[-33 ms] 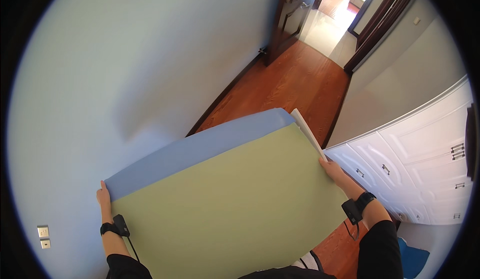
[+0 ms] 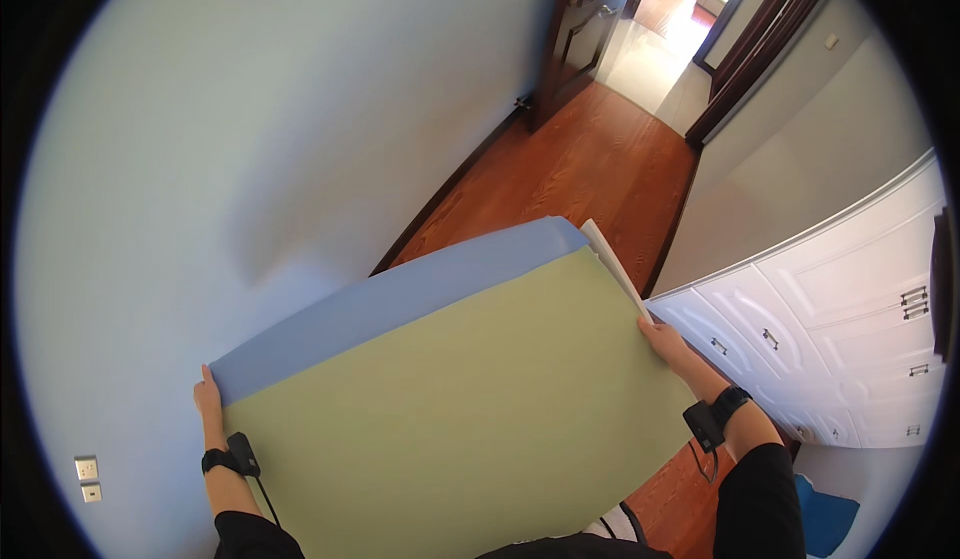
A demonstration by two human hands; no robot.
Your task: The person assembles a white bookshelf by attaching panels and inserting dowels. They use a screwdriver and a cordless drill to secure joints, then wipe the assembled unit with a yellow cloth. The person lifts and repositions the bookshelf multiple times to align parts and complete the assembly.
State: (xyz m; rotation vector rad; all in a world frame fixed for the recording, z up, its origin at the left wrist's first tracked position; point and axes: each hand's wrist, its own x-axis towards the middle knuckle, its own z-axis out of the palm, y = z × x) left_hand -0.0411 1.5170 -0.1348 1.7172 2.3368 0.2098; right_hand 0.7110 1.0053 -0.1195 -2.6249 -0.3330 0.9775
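A large green sheet [image 2: 430,389] spreads out in front of me, held up between both hands. Behind its far edge a blue sheet [image 2: 400,284] shows as a long band, and a white sheet edge [image 2: 615,264] sticks out at the far right corner. My left hand [image 2: 207,395] grips the left edge of the sheets near the blue band, thumb up. On the right edge, my right hand [image 2: 662,339] is closed beside the white edge. The fingers under the sheets are hidden. I cannot tell whether they are paper or board.
A pale blue wall [image 2: 270,109] rises on the left, with wall sockets [image 2: 88,479] low down. White cabinets [image 2: 800,334] stand at the right. Beyond the reddish wood floor [image 2: 590,159], a dark door [image 2: 580,44] stands open to a bright room. A blue object [image 2: 828,521] lies lower right.
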